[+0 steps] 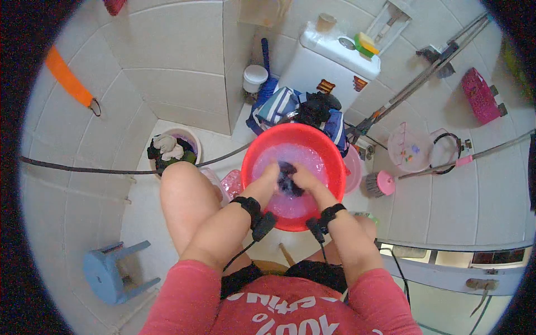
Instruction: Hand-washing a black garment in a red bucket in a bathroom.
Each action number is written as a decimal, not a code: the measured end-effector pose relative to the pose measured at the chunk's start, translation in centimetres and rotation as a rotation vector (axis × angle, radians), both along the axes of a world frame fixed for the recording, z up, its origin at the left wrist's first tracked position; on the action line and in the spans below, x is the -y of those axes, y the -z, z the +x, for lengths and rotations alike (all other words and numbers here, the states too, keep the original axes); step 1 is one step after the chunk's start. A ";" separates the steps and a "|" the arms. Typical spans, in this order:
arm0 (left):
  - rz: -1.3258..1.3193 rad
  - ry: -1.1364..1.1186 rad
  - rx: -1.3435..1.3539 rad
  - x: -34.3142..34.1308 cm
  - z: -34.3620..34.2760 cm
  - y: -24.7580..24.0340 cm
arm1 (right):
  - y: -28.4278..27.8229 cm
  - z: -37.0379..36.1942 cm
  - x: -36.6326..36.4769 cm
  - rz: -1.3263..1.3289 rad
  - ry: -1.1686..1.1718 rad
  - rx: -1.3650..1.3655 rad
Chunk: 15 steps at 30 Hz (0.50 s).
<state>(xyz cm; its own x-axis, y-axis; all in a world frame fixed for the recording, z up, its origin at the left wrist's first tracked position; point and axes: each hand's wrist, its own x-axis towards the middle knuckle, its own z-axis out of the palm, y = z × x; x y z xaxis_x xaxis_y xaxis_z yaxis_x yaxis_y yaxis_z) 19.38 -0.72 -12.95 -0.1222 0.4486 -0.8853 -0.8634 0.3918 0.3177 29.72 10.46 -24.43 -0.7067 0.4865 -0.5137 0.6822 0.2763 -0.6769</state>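
Two hands, one wash: A person seated low in a tiled room reaches both arms into a red basin (pixel 336 167) set between the knees.
Left hand: The left hand (pixel 272 172) meets the near-left edge of a dark cloth (pixel 287 183), fingers turned inward and partly lost in the wash; how tightly they close cannot be told.
Right hand: The right hand (pixel 303 177) faces it from the other side, curved against the same cloth, its fingertips hidden; whether it pinches or merely presses cannot be told.
Dark cloth: Bunched near the middle of the basin, between the hands, partly under sudsy, pinkish water (pixel 287 209).
Step at the basin: By all appearances, hand-washing, with the cloth being rubbed or squeezed in the suds.
Next at the water: Continued rubbing would call for a firm hold by both hands on a fresh fold; lifting out would call for wringing over the basin first.
Around the basin: A pale tub (pixel 197 143) of bundled garments (pixel 167 146) stands at left, a blue stool (pixel 103 277) nearer the person, and a pink-backed brush (pixel 382 183) at right, beyond a pink basin (pixel 353 169).
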 end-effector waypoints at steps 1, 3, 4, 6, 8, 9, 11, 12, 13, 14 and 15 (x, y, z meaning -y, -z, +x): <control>-0.030 -0.034 -0.004 1.5 -1.0 1.4 | -3.9 -1.4 3.1 -0.285 0.100 -0.189; 0.118 0.001 0.044 1.2 -1.1 3.2 | -7.0 -1.6 3.6 -0.350 0.163 -0.279; 0.119 0.000 0.046 0.7 -1.0 4.5 | -8.4 -1.6 4.0 -0.423 0.229 -0.364; 0.363 -0.204 0.082 -0.2 -0.8 7.2 | -12.9 -2.3 5.6 -0.515 0.273 -0.363; 0.435 -0.176 0.054 -0.7 -0.4 8.1 | -13.6 -2.7 6.2 -0.101 0.255 -0.358; 0.514 -0.149 0.020 -1.0 -0.1 8.1 | -13.1 -2.9 6.3 -0.098 0.258 -0.357; 0.513 -0.164 0.030 -1.5 0.3 7.9 | -11.4 -3.5 6.1 0.321 0.293 -0.370; 0.506 -0.190 0.036 -1.6 0.5 7.7 | -11.8 -3.9 6.5 0.320 0.290 -0.369; 0.499 -0.215 0.043 -1.6 0.6 7.6 | -12.3 -4.3 6.8 0.392 0.304 -0.300; 0.492 -0.240 0.050 -1.6 0.8 7.4 | -12.6 -4.5 7.0 0.464 0.318 -0.230; 0.490 -0.261 0.059 -1.9 1.1 7.1 | -12.4 -4.6 6.7 0.468 0.319 -0.228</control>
